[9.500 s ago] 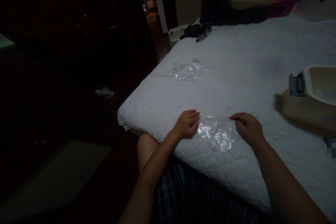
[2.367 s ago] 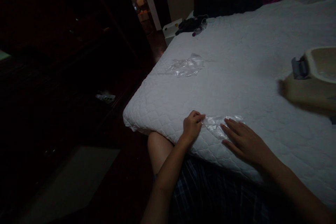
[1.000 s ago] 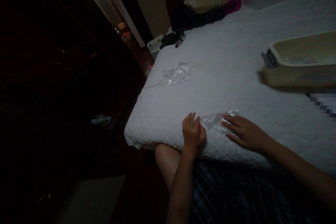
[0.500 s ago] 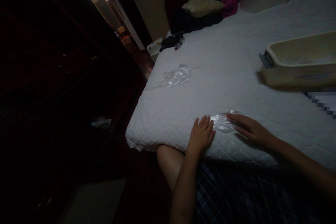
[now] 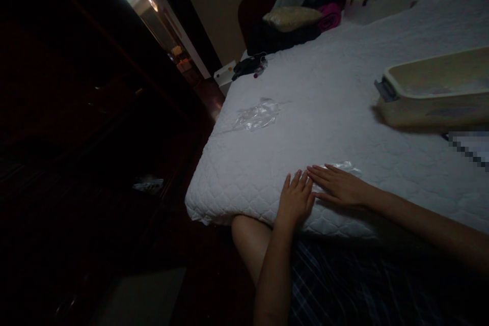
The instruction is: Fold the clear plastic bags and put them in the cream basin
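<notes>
Near the front edge of a bed with a white quilted cover (image 5: pixel 305 132), a clear crinkled plastic bag (image 5: pixel 348 166) lies flat. My right hand (image 5: pixel 342 187) rests palm down on top of it with fingers stretched out, hiding most of the plastic. Just to the left, my left hand (image 5: pixel 296 198) lies flat on the cover with its fingers a little spread, at the bag's left end. The fingertips of both hands nearly meet. Farther back on the bed is another clear plastic bag (image 5: pixel 262 114), which neither hand touches.
A cream plastic bin (image 5: pixel 431 107) with a grey latch stands on the bed at right. At the back lie a yellowish pillow (image 5: pixel 292 19), a magenta roll (image 5: pixel 329 17) and a white box (image 5: pixel 384 2). Dark furniture fills the left; another plastic piece (image 5: pixel 148 185) lies there.
My right hand has slid left across the plastic bag toward my left hand and flattened onto it. My left hand stays almost where it was.
</notes>
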Demonstrator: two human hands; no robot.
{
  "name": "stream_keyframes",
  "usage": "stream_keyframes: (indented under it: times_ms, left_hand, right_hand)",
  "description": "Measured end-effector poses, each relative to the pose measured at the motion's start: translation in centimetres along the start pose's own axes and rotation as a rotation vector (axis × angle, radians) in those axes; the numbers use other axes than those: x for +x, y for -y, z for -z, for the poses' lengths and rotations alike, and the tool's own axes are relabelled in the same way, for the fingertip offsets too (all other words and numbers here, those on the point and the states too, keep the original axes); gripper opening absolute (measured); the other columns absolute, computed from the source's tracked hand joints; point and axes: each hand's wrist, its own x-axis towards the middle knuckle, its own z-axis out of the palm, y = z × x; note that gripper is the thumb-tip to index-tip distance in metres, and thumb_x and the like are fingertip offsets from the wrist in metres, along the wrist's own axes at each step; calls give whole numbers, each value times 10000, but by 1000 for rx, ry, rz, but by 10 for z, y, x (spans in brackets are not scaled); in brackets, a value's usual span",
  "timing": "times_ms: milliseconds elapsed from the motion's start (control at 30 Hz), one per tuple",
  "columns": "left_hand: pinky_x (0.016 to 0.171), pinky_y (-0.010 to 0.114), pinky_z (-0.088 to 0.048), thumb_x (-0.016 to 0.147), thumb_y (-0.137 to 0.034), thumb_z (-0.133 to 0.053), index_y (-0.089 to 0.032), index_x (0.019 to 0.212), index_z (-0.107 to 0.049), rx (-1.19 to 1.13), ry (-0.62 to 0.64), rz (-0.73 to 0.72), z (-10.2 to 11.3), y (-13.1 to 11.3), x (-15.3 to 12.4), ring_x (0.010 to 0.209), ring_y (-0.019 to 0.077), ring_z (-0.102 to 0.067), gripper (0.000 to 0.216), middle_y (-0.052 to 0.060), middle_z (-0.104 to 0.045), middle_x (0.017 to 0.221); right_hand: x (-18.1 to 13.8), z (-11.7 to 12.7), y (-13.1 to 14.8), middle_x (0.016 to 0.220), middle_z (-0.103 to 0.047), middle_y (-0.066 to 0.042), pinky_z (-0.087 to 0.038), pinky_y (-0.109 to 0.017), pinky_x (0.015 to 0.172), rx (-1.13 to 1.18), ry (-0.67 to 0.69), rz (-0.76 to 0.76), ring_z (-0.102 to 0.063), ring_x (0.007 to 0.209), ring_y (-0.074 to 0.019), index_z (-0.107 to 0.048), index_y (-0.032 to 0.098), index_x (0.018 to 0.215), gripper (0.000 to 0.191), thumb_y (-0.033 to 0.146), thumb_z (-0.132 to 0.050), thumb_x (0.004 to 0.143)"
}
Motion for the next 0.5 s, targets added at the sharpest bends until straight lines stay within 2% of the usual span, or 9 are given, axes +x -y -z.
stream_keyframes:
  times_ms: [233, 500]
  left_hand:
    - [1159, 490, -290, 981, -345, -365, -180, 1373, -432, -56, -18, 11, -1, 0, 0, 1408, 232, -323, 431, 60, -426, 1478]
    - [1160, 495, -290, 978, -334, -377, -193, 1357, -453, -117, -6, 40, 2, 1, 0, 1400, 230, -342, 411, 58, -441, 1468]
  right_hand:
    - [-26, 3, -26, 1470, -417, -84, -343, -548, 1086, 19, 17, -8, -409, 1335, -288, -357, 265, 1462, 658, 560, -467, 884]
    - [-77, 15, -69, 1496, -390, -27, -326, -531, 1112, 19, 14, -272, -392, 1347, -285, -352, 333, 1458, 652, 558, -496, 863]
